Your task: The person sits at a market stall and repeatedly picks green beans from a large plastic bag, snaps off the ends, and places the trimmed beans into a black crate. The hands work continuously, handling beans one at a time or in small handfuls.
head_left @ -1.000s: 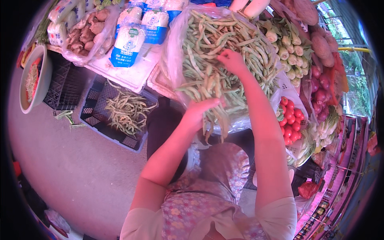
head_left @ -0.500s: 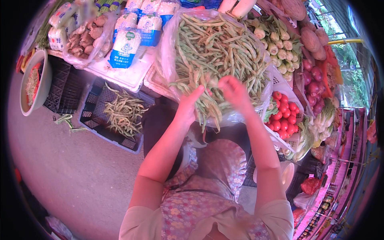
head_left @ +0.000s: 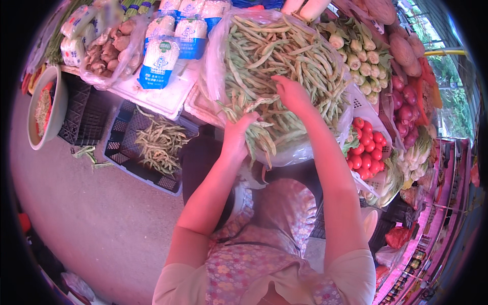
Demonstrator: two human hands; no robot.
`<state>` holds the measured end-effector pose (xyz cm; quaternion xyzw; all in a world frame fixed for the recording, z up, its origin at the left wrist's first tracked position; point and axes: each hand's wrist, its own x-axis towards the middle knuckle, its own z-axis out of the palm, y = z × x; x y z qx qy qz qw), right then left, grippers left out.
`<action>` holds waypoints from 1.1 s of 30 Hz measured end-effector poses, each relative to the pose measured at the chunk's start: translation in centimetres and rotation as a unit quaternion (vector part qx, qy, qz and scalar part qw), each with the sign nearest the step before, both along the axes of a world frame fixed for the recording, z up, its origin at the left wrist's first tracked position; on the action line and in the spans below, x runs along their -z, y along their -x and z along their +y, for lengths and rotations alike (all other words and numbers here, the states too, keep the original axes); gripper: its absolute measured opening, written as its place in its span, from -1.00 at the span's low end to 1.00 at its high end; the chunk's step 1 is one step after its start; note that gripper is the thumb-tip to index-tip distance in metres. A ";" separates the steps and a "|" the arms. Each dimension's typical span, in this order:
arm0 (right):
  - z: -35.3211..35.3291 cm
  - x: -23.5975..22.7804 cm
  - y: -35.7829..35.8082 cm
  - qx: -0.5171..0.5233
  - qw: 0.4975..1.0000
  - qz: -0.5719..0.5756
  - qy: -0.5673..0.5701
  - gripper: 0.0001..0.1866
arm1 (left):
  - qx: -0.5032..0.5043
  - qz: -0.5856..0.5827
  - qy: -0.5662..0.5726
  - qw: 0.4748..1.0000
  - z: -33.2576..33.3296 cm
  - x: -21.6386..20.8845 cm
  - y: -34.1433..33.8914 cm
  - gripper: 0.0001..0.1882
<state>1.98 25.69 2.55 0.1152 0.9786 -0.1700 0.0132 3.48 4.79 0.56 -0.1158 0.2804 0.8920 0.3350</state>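
A large heap of pale green beans (head_left: pixel 284 56) fills a clear plastic bag (head_left: pixel 215 66) in front of me. At the near left side of the heap, my left hand (head_left: pixel 238 134) is closed around a bunch of green beans (head_left: pixel 262 140), whose ends hang over the bag's near edge. My right hand (head_left: pixel 293 95) is over the middle of the heap, its bent fingers pinched together among the beans. Whatever lies between its fingertips is mostly hidden, but beans touch them all round.
At lower left, a blue-grey crate (head_left: pixel 119 155) on the floor holds more beans. White-and-blue packages (head_left: pixel 158 63) and bagged mushrooms (head_left: pixel 109 51) lie on the stand's left. Tomatoes (head_left: pixel 367 150), leafy greens (head_left: pixel 363 58) and red onions (head_left: pixel 405 112) line the right. A bowl (head_left: pixel 60 109) stands far left.
My right hand has moved from close beside my left hand up and away, onto the heap. The left hand still grips its bunch, shifted slightly.
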 end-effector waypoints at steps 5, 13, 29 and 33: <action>0.1 3.2 2.0 0.008 0.983 -0.095 -0.155 -0.65 | 0.025 -0.003 0.004 1.000 0.1 0.1 0.4 -0.72; 2.7 -1.5 0.6 0.048 0.990 0.117 0.057 -0.76 | 0.056 -0.013 -0.036 0.998 -0.1 -0.3 -0.1 -0.74; -0.9 0.7 12.4 -0.042 0.982 0.000 -0.185 -0.70 | 0.064 -0.031 -0.042 0.997 -0.6 -0.7 1.1 -0.67; -1.4 1.6 12.5 -0.027 0.963 -0.048 -0.263 -0.77 | 0.054 -0.035 -0.026 0.998 -0.5 -0.9 1.4 -0.66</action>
